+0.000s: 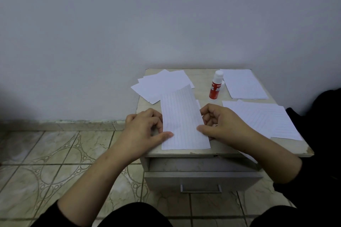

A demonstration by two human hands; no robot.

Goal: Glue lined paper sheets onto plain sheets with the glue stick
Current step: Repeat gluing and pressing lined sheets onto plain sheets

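Observation:
A lined paper sheet (183, 121) stands tilted near the front of the small cabinet top (203, 77). My left hand (145, 127) pinches its left edge, thumb on the front. My right hand (221, 125) pinches its right edge the same way. The sheet's far end curls upward. A red glue stick (216, 85) with a white cap stands upright toward the back. Plain sheets (162, 84) lie fanned at the back left. More lined sheets (263, 118) lie at the right, and another stack of sheets (243, 84) sits at the back right.
The cabinet's top drawer (201, 175) is pulled partly open below the front edge. A grey wall stands right behind the cabinet. Patterned floor tiles (55, 156) spread to the left. Dark fabric (324, 116) lies at the far right.

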